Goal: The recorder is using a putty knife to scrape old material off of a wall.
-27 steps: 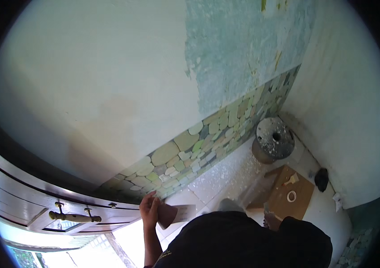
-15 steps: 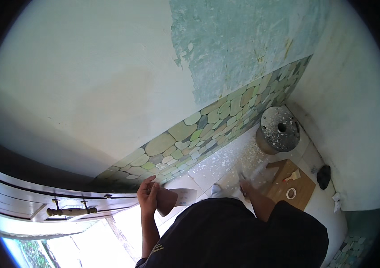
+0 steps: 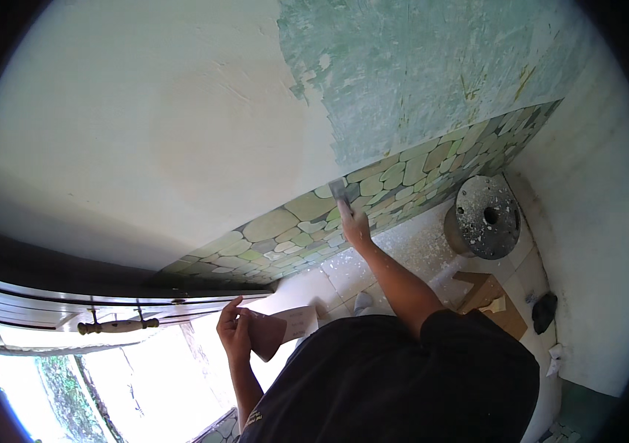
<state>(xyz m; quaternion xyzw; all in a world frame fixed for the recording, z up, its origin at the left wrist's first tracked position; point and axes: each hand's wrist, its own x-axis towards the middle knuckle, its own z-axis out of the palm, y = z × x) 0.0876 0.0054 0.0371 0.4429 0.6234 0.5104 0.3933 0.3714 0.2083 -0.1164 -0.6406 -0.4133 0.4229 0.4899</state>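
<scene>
Right hand (image 3: 356,227): we are gripping a scraper (image 3: 339,191), pointing upward before stone tiles (image 3: 271,224); left hand (image 3: 234,332): pinching curled sheet (image 3: 267,334).

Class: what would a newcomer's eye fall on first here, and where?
A rough green patch stands out first, at upper right on the pale wall, above a band of stones. Near the centre, the right hand holds a flat tool; at lower left, the left hand holds a brown-and-white sheet.

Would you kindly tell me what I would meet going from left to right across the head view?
Door handle, left hand, brown-and-white sheet, right hand, speckled spool, crumpled black item.
</scene>
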